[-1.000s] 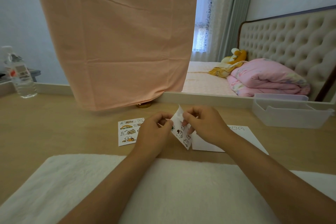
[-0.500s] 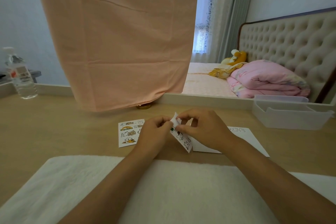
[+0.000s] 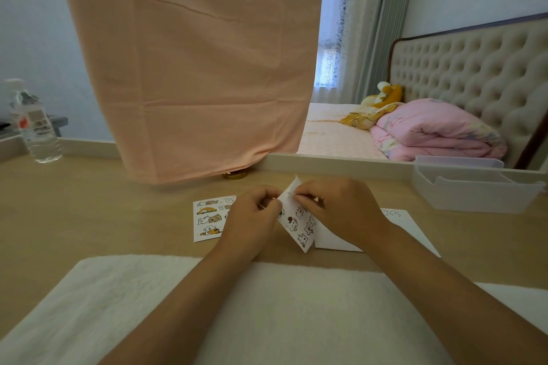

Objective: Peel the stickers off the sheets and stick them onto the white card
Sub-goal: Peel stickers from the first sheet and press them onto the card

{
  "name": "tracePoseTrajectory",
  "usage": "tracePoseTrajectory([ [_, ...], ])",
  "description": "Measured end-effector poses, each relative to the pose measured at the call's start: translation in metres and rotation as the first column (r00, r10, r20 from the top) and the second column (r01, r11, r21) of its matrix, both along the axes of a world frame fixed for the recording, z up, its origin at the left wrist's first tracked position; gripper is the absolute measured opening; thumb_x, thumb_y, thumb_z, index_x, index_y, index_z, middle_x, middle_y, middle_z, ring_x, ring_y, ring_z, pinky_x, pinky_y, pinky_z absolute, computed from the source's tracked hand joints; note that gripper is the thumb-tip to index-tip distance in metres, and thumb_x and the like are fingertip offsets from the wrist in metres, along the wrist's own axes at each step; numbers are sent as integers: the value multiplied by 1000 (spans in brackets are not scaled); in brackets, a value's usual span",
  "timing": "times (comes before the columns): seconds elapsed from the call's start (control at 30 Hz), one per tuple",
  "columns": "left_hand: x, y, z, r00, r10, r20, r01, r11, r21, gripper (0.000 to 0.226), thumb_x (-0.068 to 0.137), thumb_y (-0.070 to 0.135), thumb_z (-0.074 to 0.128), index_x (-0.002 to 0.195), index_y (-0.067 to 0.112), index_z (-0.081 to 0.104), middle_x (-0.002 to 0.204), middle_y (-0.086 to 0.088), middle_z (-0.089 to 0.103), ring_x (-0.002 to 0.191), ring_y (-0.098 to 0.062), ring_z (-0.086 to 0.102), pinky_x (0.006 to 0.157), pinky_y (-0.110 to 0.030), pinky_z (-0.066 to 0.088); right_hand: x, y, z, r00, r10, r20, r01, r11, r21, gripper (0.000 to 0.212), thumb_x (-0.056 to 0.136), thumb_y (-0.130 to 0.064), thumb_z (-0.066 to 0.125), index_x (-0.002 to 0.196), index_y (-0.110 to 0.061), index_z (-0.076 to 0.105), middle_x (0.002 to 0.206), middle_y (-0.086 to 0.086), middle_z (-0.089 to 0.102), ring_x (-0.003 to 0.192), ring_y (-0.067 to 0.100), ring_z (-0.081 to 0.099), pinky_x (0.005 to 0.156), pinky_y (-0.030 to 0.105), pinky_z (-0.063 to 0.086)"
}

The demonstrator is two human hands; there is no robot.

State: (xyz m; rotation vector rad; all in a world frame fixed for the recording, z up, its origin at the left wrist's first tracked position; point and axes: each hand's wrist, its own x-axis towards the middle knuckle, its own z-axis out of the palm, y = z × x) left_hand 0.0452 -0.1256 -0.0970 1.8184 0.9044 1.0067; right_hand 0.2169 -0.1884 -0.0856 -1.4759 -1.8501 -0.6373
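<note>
— Since half a second before, the sticker sheet had sprung straight, top corner up again, held above the table between both hands
— Grips?
— Left hand pinched its left edge; right hand had fingertips closed together near the top, seemingly on a sticker's edge
— Handling?
— Thin, light, floppy, I judged; easily creased, best lifted by a corner. White, with small cartoon animals. Another sheet lay left, the white card right
</note>
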Motion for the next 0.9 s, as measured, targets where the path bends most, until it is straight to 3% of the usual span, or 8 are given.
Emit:
tracePoseTrajectory([
  [0.13, 0, 2, -1, 999, 4, 49, -4, 1000, -5, 26, 91, 12, 57, 88, 31, 73, 84, 5, 74, 80, -7, 69, 73, -29, 56, 0, 0, 0, 994, 59, 92, -68, 993, 101, 17, 93, -32, 64, 88, -23, 79, 74, -10, 74, 58, 8, 63, 49, 26, 49],
  [0.2, 1, 2, -1, 994, 32, 106, -31, 999, -15, 23, 91, 14, 60, 89, 32, 74, 84, 8, 74, 79, -5, 69, 71, -26, 56, -3, 0, 0, 995, 103, -17, -102, 992, 77, 15, 92, -31, 68, 92, -22, 80, 81, -10, 76, 62, 5, 65, 53, 23, 53],
  [0.3, 1, 2, 0, 981, 88, 175, -87, 996, -15, 18, 91, 19, 66, 91, 34, 75, 83, 11, 75, 76, -4, 69, 68, -23, 54, -10, 0, 3, 949, 106, -296, -106, 994, 17, 11, 86, -24, 78, 96, -23, 81, 86, -12, 77, 62, -1, 63, 58, 20, 55],
  [0.4, 0, 0, 1, 976, 101, 192, -108, 994, 27, 18, 91, 21, 68, 89, 38, 73, 82, 15, 74, 77, -1, 69, 64, -15, 52, -18, -1, 9, 838, 21, -546, -103, 987, -121, 14, 82, -22, 82, 95, -27, 81, 82, -18, 74, 60, 2, 62, 59, 15, 51],
  [0.5, -1, -1, 1, 975, 96, 202, -106, 993, 42, 17, 91, 21, 68, 92, 37, 74, 84, 15, 75, 78, -1, 69, 64, -13, 52, -21, -3, 15, 729, -43, -683, -149, 964, -219, 15, 79, -23, 85, 92, -29, 81, 76, -17, 74, 57, 6, 62, 61, 24, 57],
  [0.63, 2, -1, -1, 962, 113, 248, -107, 994, -39, 17, 90, 17, 70, 95, 32, 74, 87, 13, 76, 79, -2, 71, 64, -12, 50, -23, -6, 23, 625, -109, -773, -216, 928, -305, 23, 74, -23, 89, 94, -28, 80, 69, -10, 72, 60, 6, 66, 54, 16, 49],
  [0.8, 3, -3, 1, 948, 98, 303, -65, 991, -118, 14, 91, 13, 69, 98, 24, 75, 84, 9, 76, 73, -2, 72, 58, -8, 48, -28, -6, 26, 386, -102, -917, -305, 924, -231, 14, 86, -14, 79, 99, -18, 75, 84, 0, 77, 64, 16, 68, 50, 24, 50],
  [0.9, 4, -3, 2, 953, 49, 298, -9, 991, -133, 20, 91, 9, 66, 93, 27, 75, 86, 8, 77, 78, -3, 72, 63, -11, 50, -29, -7, 27, 367, -136, -920, -301, 919, -256, 16, 86, -7, 77, 99, -16, 73, 82, 2, 77, 62, 14, 68, 48, 22, 48],
])
